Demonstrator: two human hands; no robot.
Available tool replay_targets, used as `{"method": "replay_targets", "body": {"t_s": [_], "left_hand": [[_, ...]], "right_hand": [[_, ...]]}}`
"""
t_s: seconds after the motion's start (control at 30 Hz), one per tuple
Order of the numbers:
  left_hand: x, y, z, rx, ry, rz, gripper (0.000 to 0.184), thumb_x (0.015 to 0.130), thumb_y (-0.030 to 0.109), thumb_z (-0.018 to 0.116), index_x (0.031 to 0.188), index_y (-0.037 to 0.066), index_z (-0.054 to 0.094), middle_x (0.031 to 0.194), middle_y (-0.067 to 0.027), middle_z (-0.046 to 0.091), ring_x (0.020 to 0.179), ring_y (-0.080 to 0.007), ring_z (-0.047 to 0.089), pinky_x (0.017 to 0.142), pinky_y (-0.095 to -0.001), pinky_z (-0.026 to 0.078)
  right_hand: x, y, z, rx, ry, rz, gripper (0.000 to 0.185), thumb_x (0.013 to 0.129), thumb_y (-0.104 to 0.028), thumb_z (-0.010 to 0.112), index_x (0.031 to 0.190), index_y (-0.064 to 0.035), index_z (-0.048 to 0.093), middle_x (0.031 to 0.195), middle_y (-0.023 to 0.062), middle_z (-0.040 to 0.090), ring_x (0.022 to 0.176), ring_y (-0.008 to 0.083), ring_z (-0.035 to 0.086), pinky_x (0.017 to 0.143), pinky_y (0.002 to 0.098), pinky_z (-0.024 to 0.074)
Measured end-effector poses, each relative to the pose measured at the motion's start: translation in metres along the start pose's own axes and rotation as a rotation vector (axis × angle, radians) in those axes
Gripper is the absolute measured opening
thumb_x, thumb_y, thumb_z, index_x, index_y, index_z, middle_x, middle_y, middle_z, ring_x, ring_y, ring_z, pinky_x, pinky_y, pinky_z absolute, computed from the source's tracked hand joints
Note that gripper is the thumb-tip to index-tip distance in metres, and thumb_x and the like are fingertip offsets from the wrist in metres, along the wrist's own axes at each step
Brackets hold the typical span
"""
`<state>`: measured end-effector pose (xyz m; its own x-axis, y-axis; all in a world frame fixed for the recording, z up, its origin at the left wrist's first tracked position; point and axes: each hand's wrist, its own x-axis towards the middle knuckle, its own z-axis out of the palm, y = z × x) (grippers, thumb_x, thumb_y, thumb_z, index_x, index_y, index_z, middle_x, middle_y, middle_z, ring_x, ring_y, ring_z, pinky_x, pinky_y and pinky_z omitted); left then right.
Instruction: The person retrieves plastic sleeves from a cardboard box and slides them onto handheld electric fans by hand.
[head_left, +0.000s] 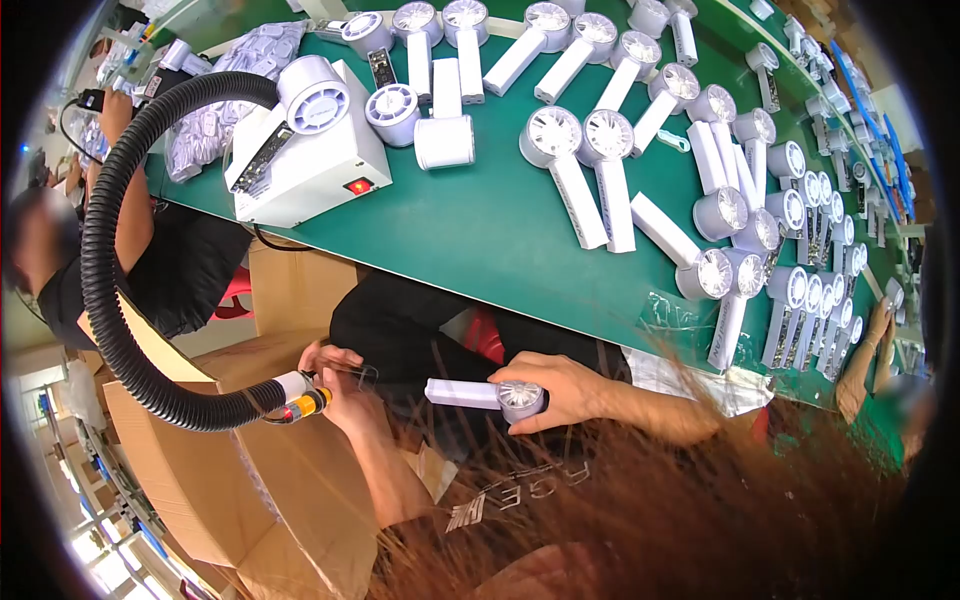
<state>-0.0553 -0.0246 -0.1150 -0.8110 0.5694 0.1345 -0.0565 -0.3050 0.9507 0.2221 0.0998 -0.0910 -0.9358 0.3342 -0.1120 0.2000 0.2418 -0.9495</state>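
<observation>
I have the green surface (430,235) running right across my view, and I take the white box (300,195) on it as my mark. Below the box, past the surface's near edge, stands a large carton (190,470) with its flaps spread. A black ribbed hose (110,190) arches from beside the box's top, round its left, and ends well below it. Right of the box I see many white fans (608,135), some with circuit boards bare in their handles; one more, the opened fan (315,95), lies over the box's top. My right hand (560,388), below and to the right of the box, is closed round the head of the held fan (465,394), whose handle points left. My left hand (345,395), below the box, is partly curled near the hose's yellow fitting (318,400); I cannot tell whether it grips that or anything else. I judge the step in hand to be handling this single fan, with the fitting close by. As I read it, the next move calls for a steady right grip and care not to snag the hose
</observation>
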Motion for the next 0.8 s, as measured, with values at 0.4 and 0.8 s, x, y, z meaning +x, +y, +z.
{"method": "replay_targets", "body": {"t_s": [0.4, 0.8], "left_hand": [[0.003, -0.003, 0.001, 0.375, -0.053, 0.186, 0.041, 0.089, -0.001, 0.057, 0.126, 0.005, 0.041, 0.110, -0.0063, 0.051, 0.094, -0.0127, 0.051, 0.083, -0.0273, 0.043], [-0.002, -0.018, -0.014, 0.321, -0.002, 0.095, 0.047, 0.085, -0.001, 0.063, 0.124, 0.003, 0.037, 0.087, -0.0056, 0.049, 0.069, -0.0134, 0.053, 0.061, -0.0279, 0.048]], "right_hand": [[0.017, 0.000, -0.003, 0.066, 0.032, 0.038, 0.065, 0.071, -0.038, 0.080, 0.123, -0.0071, 0.055, 0.115, 0.0133, 0.060, 0.104, 0.0323, 0.060, 0.089, 0.0390, 0.0481], [0.032, 0.007, 0.027, 0.163, 0.037, 0.023, 0.067, 0.071, -0.037, 0.081, 0.122, -0.0042, 0.053, 0.117, 0.0162, 0.060, 0.108, 0.0313, 0.060, 0.091, 0.0376, 0.0473]]}}
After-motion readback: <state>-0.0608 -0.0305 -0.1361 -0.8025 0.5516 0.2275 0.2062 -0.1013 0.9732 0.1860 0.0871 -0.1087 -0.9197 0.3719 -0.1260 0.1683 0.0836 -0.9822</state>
